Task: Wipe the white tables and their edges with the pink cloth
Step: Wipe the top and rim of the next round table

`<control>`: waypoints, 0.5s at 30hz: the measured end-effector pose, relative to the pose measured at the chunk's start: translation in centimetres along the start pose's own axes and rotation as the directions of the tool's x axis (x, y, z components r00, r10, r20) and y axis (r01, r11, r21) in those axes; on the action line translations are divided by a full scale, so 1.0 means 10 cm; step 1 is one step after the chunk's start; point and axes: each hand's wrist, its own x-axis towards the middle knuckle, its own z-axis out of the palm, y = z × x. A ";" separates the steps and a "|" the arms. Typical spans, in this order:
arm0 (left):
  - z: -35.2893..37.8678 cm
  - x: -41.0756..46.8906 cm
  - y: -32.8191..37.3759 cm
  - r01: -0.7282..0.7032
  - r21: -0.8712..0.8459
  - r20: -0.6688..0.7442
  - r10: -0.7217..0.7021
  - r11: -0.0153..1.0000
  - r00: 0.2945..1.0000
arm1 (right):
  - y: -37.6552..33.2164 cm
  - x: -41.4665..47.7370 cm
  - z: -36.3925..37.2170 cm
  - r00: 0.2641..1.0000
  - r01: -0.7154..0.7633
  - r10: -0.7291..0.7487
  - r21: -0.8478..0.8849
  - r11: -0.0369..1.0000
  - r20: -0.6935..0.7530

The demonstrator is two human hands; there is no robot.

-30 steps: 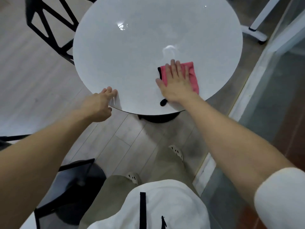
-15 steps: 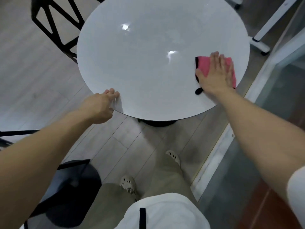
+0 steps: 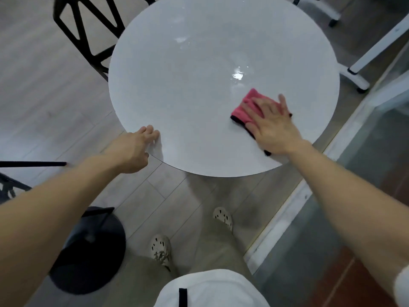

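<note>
The pink cloth lies flat on the round white table, in its near-right part, short of the rim. The right hand presses down on it with the palm, fingers straight and spread, grasping nothing. The cloth sits under those fingers and shows past their tips toward the table's middle; its black-trimmed edge runs out beside the thumb and down under the heel of the palm, and a small dark bit peeks out by the little finger. The left hand is at the table's near-left rim, fingertips bent onto the top surface and the thumb tucked at the edge below, holding the rim. Bright glints mark the tabletop beyond the cloth. A black chair stands at the table's far-left side, a black round base on the floor nearer than the table, and two pale shoes below its near edge.
</note>
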 end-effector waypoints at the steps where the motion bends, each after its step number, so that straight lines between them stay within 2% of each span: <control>1: 0.02 0.00 -0.01 -0.014 -0.010 -0.010 0.014 1.000 1.000 | 0.27 0.00 -0.09 0.996 -0.081 0.079 0.020 0.997 0.050; 4: 0.04 0.01 -0.01 -0.028 -0.014 -0.022 0.028 1.000 0.999 | 0.41 0.13 -0.14 0.946 -0.323 0.313 0.160 0.933 0.085; 6: 0.04 0.02 -0.01 -0.008 -0.017 -0.013 0.007 1.000 1.000 | -0.06 0.34 -0.02 0.871 -0.488 0.491 0.155 0.859 0.018; 7: 0.05 0.02 -0.01 0.005 -0.017 -0.005 -0.005 1.000 1.000 | -0.39 0.44 0.05 0.852 -0.515 0.523 0.157 0.843 -0.012; 8: 0.06 0.02 -0.01 0.014 -0.017 -0.002 -0.014 1.000 1.000 | -0.75 0.52 0.08 0.873 -0.470 0.486 0.202 0.859 -0.038; 9: 0.07 0.02 -0.01 0.023 -0.018 -0.001 -0.023 1.000 1.000 | -1.13 0.56 0.10 0.923 -0.349 0.379 0.271 0.897 -0.066; 10: 0.07 0.02 -0.01 0.033 -0.031 0.000 -0.033 0.999 0.999 | -1.48 0.56 0.11 0.970 -0.181 0.223 0.324 0.929 -0.098; 12: 0.06 0.01 -0.01 0.047 -0.057 0.006 -0.047 0.997 0.999 | -1.96 0.45 0.08 0.993 0.096 -0.069 0.305 0.948 -0.097; 13: 0.06 0.02 -0.02 0.045 -0.057 0.005 -0.045 0.997 0.999 | -2.04 0.40 0.07 0.987 0.155 -0.138 0.273 0.949 -0.078; 15: 0.08 0.02 -0.03 0.036 -0.056 -0.011 -0.037 0.998 0.999 | -1.95 0.43 0.06 0.990 0.132 -0.108 0.316 0.940 -0.092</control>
